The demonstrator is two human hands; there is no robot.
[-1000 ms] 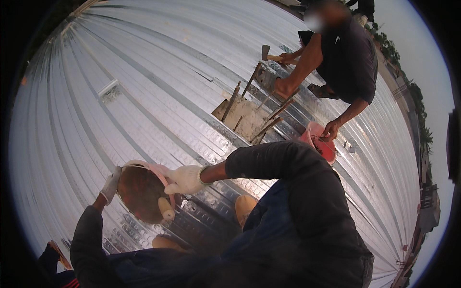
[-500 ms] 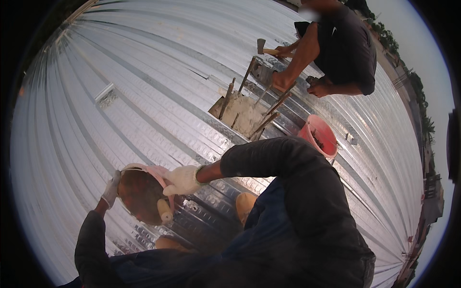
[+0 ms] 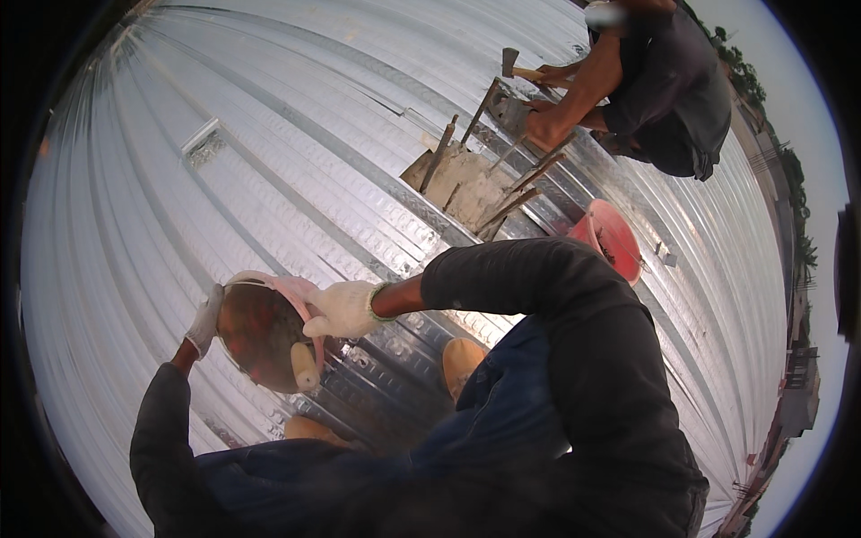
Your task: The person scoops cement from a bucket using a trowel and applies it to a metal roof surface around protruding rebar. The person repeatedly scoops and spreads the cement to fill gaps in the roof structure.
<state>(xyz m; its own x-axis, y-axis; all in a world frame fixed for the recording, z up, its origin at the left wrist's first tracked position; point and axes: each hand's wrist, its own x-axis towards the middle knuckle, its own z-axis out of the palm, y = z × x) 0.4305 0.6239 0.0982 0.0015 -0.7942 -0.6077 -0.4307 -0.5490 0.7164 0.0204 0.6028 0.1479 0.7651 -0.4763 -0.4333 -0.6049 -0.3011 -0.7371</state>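
Observation:
Both of my gloved hands hold a pale pink bucket (image 3: 235, 309), whose open mouth faces up toward me. My left hand (image 3: 204, 323) is closed on the left rim, and my right hand (image 3: 352, 309) grips the opposite rim. Inside lies dark, mottled material I cannot make out, with a pale cylindrical object (image 3: 303, 363) at the right side, perhaps a roller. My boots (image 3: 462, 363) stand on the ribbed silver metal roof (image 3: 179, 233) just beyond and below the bucket.
A co-worker (image 3: 668, 99) crouches at upper right, a hand on a hatchet (image 3: 513, 67), beside a roof opening (image 3: 457, 188) of rough concrete with several upright bars. A red bucket (image 3: 614, 233) sits right of it. The roof edge (image 3: 776, 394) runs along the right, with trees and buildings beyond.
The co-worker's lower hand has let go of the red bucket and moved up toward the bars, and the body is more crouched. My hands keep their grip; the view has shifted slightly.

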